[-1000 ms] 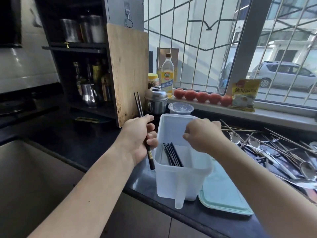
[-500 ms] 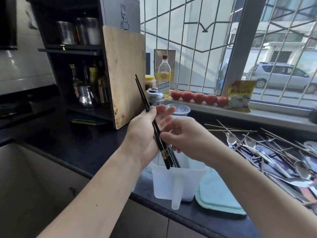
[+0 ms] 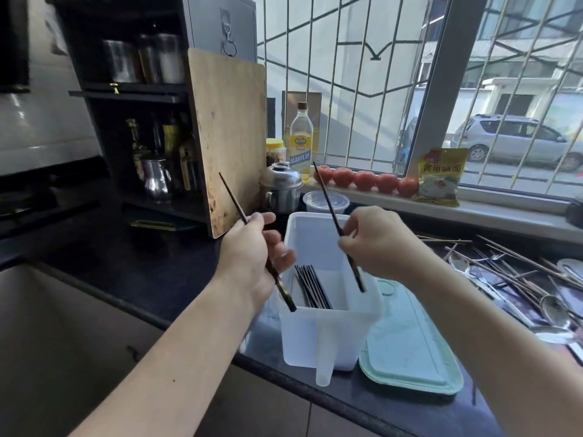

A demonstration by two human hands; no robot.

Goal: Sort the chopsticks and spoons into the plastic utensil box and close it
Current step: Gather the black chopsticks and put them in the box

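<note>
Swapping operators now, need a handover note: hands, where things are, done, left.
Left hand grips one dark chopstick; right hand pinches another, both over the utensil box.
The box stands open on the counter edge, with a bundle of dark chopsticks already inside. Its green lid lies flat on the right beside it.
Done: some chopsticks boxed.
Left: drop these two in, sort the spoons and light chopsticks piled on the right, close the lid.

Translucent matt plastic utensil box, glossy dark chopsticks, shiny metal spoons, worn stained wooden board.
</note>
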